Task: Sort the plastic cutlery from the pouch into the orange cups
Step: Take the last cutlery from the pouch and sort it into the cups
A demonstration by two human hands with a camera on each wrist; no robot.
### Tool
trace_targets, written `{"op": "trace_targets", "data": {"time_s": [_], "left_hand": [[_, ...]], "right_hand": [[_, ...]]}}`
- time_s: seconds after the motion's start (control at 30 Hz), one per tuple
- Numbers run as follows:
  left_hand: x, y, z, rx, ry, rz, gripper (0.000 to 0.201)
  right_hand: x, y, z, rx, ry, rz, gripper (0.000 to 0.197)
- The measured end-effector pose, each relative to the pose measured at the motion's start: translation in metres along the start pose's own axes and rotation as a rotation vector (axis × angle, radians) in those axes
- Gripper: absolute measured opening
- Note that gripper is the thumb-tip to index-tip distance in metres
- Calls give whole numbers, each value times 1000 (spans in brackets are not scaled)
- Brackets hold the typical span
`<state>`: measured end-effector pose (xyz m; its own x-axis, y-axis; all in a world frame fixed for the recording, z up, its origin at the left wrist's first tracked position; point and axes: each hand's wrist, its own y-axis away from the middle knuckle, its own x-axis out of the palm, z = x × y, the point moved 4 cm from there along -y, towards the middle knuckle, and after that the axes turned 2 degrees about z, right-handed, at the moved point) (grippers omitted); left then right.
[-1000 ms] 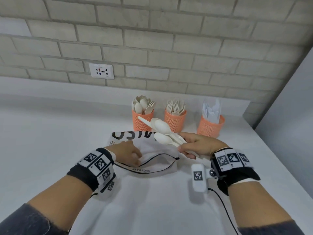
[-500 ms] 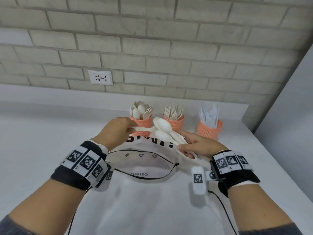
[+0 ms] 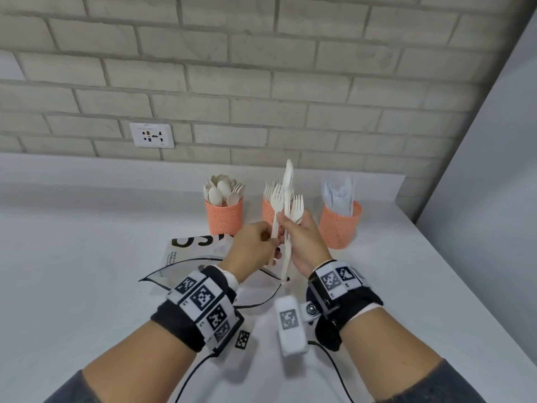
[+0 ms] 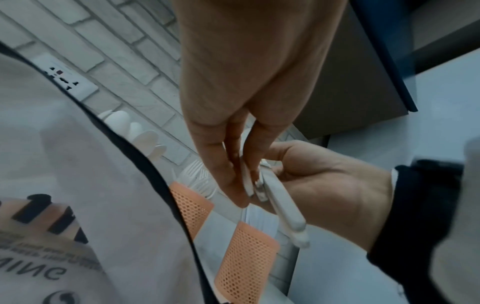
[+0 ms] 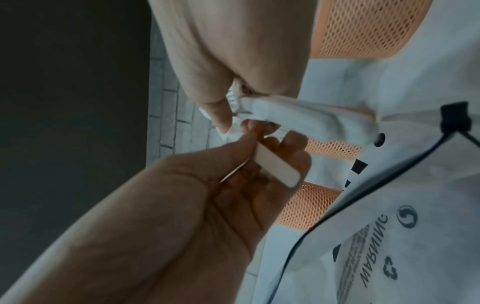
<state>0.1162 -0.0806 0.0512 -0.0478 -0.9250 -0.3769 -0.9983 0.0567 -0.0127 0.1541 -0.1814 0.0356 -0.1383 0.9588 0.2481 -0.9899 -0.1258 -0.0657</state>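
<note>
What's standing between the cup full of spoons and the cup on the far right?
In the head view, a third orange cup of forks stands between the spoon cup and the right cup, partly hidden behind the cutlery held up in both hands.

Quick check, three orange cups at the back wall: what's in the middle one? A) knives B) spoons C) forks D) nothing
C: tines stick up from the middle cup, behind the cutlery bundle gripped by the right hand; the left cup holds spoons.
</note>
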Motion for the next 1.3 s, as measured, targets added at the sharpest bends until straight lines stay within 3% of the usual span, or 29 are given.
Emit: {"op": "trace_targets", "data": {"time_s": [0.17,0.33,0.53,0.73,0.83,1.03,1.17,1.23,1.3], "left_hand": [[13,-2,5,-61,-54,123,17],[21,4,1,-127,302,178,27],[15,0,1,-107,816,235,42],[12,-16,10,-163,745,17,38],[14,-21,17,-160,770,-32,40],[15,-28,18,-163,910,-38,38],[10,-30,16,-129,901,-34,29],[6,-34,16,-127,887,-100,27],[4,-37,13,-122,870,-154,25]], "right_hand": [[4,5,-3,15,-43,2,40],[7,8,-4,-6,-76,2,38],[16,11,-2,-11,2,160,31],[23,18,0,-111,370,241,31],[19,18,1,-110,362,300,31],[5,15,2,-74,392,400,51],[-9,13,12,-180,510,280,48],[-16,15,22,-289,599,171,46],[-15,21,30,-345,601,171,46]]}}
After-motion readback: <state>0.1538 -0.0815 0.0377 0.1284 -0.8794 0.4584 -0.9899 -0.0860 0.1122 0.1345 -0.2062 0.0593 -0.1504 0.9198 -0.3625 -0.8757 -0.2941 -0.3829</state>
